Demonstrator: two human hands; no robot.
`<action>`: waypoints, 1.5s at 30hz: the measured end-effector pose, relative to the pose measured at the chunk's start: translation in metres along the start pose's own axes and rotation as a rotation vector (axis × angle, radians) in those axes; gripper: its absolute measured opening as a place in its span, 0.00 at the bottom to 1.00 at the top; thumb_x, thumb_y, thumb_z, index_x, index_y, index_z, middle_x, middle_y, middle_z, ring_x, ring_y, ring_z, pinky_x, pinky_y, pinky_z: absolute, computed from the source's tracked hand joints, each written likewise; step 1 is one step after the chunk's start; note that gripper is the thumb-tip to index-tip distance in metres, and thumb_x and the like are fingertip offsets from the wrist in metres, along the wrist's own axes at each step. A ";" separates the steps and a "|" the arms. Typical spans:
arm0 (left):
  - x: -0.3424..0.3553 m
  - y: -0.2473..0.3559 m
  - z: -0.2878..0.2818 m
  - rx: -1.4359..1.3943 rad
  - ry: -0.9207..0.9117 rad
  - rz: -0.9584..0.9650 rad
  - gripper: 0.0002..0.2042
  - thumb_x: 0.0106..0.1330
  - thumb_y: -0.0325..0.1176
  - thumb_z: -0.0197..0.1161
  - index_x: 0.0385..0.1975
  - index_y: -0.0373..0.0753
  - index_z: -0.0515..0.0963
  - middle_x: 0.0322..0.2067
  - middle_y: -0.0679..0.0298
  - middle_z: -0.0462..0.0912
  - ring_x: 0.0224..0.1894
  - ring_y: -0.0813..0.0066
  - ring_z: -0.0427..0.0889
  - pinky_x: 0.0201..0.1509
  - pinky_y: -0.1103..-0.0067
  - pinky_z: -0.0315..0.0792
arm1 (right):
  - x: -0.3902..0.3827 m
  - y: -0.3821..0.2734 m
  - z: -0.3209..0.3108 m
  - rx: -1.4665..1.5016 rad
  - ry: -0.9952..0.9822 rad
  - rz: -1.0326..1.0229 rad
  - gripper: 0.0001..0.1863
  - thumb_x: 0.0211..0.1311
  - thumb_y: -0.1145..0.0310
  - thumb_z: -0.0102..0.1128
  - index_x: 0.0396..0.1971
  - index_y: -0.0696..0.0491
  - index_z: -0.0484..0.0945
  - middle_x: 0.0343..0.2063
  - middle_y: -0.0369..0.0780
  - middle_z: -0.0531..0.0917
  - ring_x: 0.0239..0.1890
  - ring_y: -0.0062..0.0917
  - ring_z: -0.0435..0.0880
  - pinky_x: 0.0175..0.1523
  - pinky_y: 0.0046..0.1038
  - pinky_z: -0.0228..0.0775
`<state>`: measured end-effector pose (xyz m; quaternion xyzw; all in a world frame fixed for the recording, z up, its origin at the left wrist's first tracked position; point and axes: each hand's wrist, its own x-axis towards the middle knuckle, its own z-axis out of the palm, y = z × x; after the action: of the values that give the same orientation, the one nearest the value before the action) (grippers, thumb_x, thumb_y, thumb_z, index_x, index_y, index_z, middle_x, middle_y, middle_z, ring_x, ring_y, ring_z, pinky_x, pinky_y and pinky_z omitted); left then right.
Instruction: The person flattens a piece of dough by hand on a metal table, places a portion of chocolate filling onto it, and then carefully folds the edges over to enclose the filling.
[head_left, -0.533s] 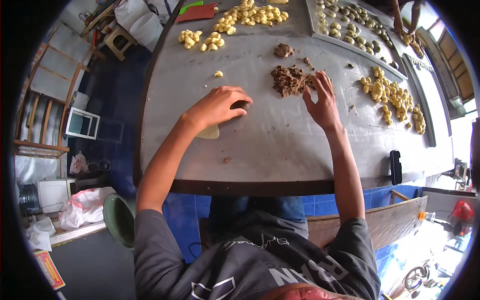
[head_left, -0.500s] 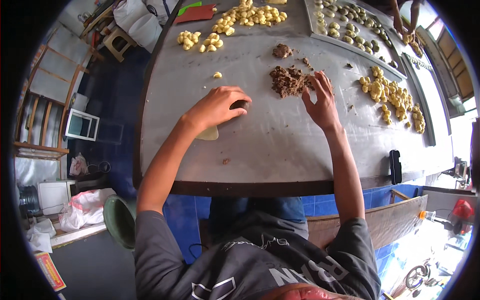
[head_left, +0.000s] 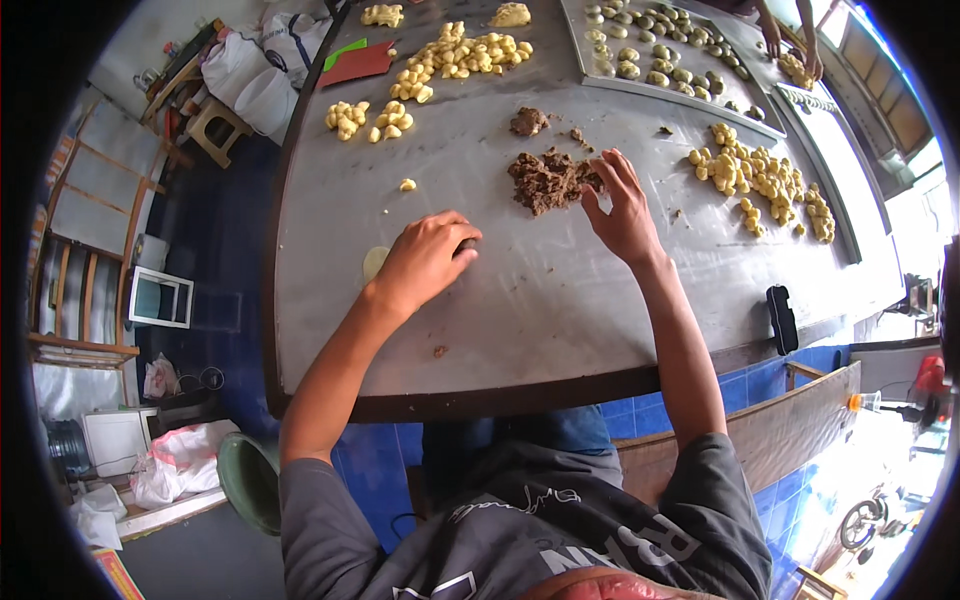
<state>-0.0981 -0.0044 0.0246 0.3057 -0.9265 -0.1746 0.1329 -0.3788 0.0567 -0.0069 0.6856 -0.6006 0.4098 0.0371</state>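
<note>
My left hand is curled around a dark, rounded object, mostly hidden by the fingers, low over the metal table. Beside its wrist, to the left, lies a flat pale piece of dough. A small yellow dough ball sits farther up. My right hand has its thumb and fingers apart at the right edge of a crumbly brown filling heap; nothing shows between them. Behind that heap is a smaller brown lump.
Piles of yellow dough balls lie at the far left, with more dough balls at right. A metal tray of greenish rounds stands at the back. A black case rests by the near right edge. Another person's hands work far right.
The view has shifted. My left hand has come nearer to me with the dark object, and the flat dough now shows to its left. My right hand stays by the filling.
</note>
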 end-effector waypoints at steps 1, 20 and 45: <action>0.000 -0.001 0.001 0.001 0.000 0.002 0.10 0.57 0.29 0.65 0.39 0.37 0.82 0.41 0.60 0.82 0.42 0.58 0.82 0.49 0.69 0.75 | 0.001 0.000 0.000 0.004 0.026 0.002 0.16 0.59 0.72 0.58 0.48 0.58 0.72 0.51 0.50 0.73 0.61 0.46 0.68 0.63 0.40 0.63; -0.030 -0.003 -0.007 -0.160 0.087 -0.052 0.20 0.53 0.28 0.70 0.48 0.39 0.79 0.45 0.59 0.83 0.46 0.61 0.81 0.52 0.73 0.75 | 0.128 0.105 0.035 -0.061 -0.498 0.160 0.20 0.56 0.62 0.66 0.46 0.56 0.79 0.37 0.50 0.84 0.43 0.41 0.83 0.48 0.38 0.74; -0.040 -0.033 -0.029 -0.130 0.164 -0.123 0.46 0.40 0.42 0.78 0.64 0.47 0.64 0.51 0.58 0.74 0.56 0.55 0.73 0.61 0.65 0.68 | 0.020 -0.101 0.080 0.201 -0.767 -0.390 0.08 0.64 0.69 0.55 0.38 0.53 0.81 0.40 0.43 0.84 0.49 0.35 0.80 0.55 0.34 0.71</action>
<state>-0.0392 -0.0115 0.0320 0.3662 -0.8785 -0.2168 0.2171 -0.2527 0.0254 -0.0033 0.8887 -0.3875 0.1674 -0.1788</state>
